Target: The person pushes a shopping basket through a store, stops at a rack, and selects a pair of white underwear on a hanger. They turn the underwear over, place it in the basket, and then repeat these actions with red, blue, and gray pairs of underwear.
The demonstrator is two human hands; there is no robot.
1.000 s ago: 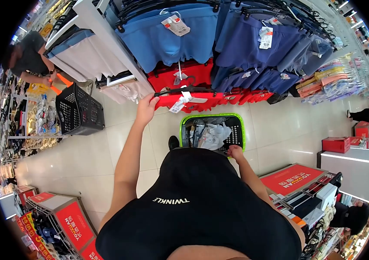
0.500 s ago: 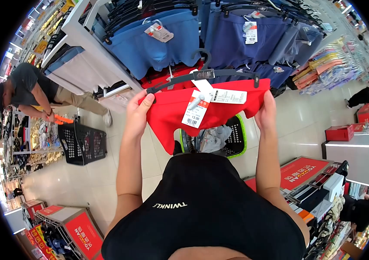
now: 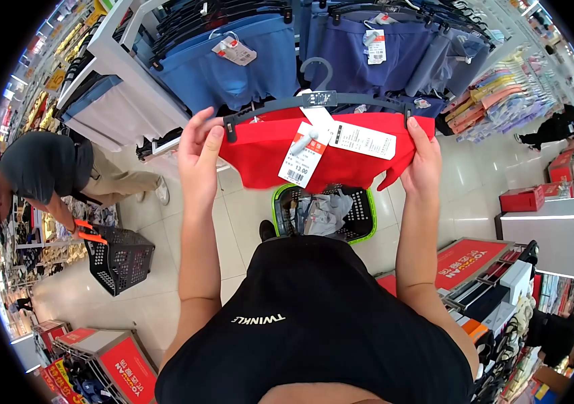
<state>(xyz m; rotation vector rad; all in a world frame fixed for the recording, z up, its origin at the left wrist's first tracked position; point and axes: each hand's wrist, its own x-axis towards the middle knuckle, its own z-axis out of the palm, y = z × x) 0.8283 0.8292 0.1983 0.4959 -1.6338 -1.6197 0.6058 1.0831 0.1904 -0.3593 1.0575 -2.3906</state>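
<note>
Red shorts or briefs (image 3: 266, 158) hang from a dark clip hanger (image 3: 351, 98) in front of me, with white and red price tags (image 3: 304, 156) on the front. At the left clip, my left hand (image 3: 200, 151) is beside the garment's edge, thumb up and fingers partly curled behind; whether it grips the fabric is hard to tell. My right hand (image 3: 423, 158) pinches the red fabric at the right end, thumb in front near the other clip. The hanger's hook points up, toward the rack.
Blue garments (image 3: 233, 71) and purple ones (image 3: 367, 57) hang on a rack ahead. A green-rimmed basket (image 3: 373, 222) stands on the floor below. At the left a person (image 3: 44, 165) holds a black basket (image 3: 122, 259). Red-signed displays (image 3: 472, 259) stand at the right.
The red garment and hanger have risen slightly, and its lower part has swung. My left hand's fingers have loosened. The person at the left has shifted with the black basket.
</note>
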